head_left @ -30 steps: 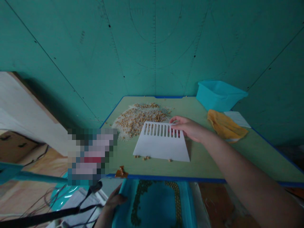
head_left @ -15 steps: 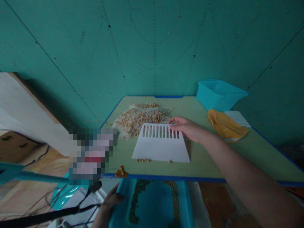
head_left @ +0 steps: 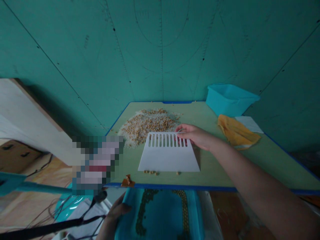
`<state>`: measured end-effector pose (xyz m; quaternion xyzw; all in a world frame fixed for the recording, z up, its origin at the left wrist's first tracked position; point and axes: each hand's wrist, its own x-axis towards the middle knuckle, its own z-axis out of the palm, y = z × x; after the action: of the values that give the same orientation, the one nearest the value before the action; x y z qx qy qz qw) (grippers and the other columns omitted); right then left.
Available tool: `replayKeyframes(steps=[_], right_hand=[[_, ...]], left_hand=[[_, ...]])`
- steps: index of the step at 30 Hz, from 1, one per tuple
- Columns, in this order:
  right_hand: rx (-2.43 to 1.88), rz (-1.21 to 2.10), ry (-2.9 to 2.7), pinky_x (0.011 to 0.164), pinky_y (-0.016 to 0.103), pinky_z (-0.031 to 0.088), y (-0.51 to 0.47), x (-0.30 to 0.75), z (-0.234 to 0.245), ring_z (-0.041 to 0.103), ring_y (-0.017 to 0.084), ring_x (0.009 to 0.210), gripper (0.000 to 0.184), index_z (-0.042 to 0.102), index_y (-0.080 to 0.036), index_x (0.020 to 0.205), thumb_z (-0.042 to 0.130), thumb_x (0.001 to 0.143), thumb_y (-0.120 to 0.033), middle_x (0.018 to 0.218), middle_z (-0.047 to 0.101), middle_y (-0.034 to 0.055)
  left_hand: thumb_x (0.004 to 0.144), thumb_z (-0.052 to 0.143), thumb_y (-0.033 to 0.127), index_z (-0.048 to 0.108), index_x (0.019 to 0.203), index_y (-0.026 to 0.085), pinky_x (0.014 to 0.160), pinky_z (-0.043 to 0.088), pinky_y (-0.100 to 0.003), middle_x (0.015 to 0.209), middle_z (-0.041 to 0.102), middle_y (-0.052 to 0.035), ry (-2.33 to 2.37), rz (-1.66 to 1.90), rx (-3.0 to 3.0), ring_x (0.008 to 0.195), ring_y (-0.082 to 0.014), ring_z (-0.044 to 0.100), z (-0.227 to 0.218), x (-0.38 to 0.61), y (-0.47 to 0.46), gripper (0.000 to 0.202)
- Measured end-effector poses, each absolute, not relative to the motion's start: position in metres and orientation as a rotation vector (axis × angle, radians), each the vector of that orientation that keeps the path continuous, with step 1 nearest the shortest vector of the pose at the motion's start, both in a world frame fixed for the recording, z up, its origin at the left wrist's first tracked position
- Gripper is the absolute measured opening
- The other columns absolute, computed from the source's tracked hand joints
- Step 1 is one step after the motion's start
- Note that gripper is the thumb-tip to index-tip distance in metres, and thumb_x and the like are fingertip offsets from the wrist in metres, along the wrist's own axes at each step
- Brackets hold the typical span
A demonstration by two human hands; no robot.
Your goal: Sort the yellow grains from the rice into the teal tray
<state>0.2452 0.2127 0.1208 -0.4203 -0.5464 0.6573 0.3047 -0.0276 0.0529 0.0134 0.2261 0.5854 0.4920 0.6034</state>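
My right hand is closed on the upper right corner of a white slotted scraper, thumb in front and fingers behind. The scraper leans on the table, with its row of slots at the top and its wide edge down. Several round beans lie along that lower edge. Just behind it spreads a heap of tan beans mixed with white grains. Below the table's front edge, my left hand grips the left rim of a blue basin, which holds beans along its sides.
A turquoise bin stands at the back right, near an orange cloth lying over white paper. A torn brown scrap sits at the front edge of the table. Left of the table is a blurred-out patch. A green wall rises behind.
The scraper has tipped and shifted slightly toward me with my right hand. The beans at its lower edge have rolled a little nearer the table's front. My left hand stays on the basin.
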Motion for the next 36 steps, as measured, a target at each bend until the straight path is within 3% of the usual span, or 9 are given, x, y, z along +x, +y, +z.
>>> replayKeyframes(steps=[5,11,19,31,36], right_hand=[[-1.111,1.746,-1.445,0.045,0.018,0.037,0.213,0.245,0.120,0.051,0.007,0.049,0.011,0.047,-0.019,0.079,0.052,0.072,-0.013,0.060,0.056,-0.0037],[-1.120,1.755,-1.438,0.047,0.019,0.038,0.213,0.244,0.121,0.051,0.008,0.050,0.011,0.047,-0.019,0.079,0.051,0.071,-0.013,0.060,0.056,-0.0033],[-1.100,1.750,-1.436,0.046,0.018,0.036,0.214,0.246,0.121,0.050,0.007,0.048,0.011,0.047,-0.019,0.079,0.052,0.071,-0.014,0.059,0.056,-0.0039],[-1.101,1.689,-1.477,0.048,0.020,0.036,0.217,0.254,0.121,0.050,0.008,0.050,0.014,0.046,-0.020,0.081,0.054,0.070,-0.018,0.062,0.056,-0.0034],[-1.160,1.584,-1.601,0.049,0.020,0.036,0.221,0.264,0.125,0.051,0.009,0.054,0.017,0.049,-0.019,0.083,0.056,0.068,-0.017,0.065,0.054,-0.0029]], left_hand=[[0.042,0.058,-0.004,0.068,0.055,0.016,0.038,0.028,-0.024,0.032,0.045,0.0078,1.340,1.122,0.531,0.032,-0.0086,0.036,0.004,-0.035,0.051,0.027],[0.045,0.058,-0.002,0.069,0.084,0.013,0.039,0.029,-0.025,0.034,0.043,0.0082,1.323,1.105,0.520,0.033,-0.0095,0.037,0.003,-0.035,0.049,0.043],[0.044,0.054,-0.004,0.070,0.064,0.014,0.041,0.028,-0.024,0.032,0.042,0.0081,1.333,1.090,0.526,0.034,-0.0085,0.035,0.002,-0.035,0.048,0.032],[0.044,0.055,-0.002,0.068,0.089,0.016,0.041,0.029,-0.025,0.034,0.046,0.0082,1.310,1.035,0.529,0.036,-0.0107,0.037,-0.002,-0.039,0.048,0.050],[0.045,0.055,-0.002,0.070,0.066,0.016,0.042,0.029,-0.025,0.032,0.043,0.0086,1.311,1.034,0.525,0.035,-0.0099,0.036,-0.004,-0.039,0.047,0.032]])
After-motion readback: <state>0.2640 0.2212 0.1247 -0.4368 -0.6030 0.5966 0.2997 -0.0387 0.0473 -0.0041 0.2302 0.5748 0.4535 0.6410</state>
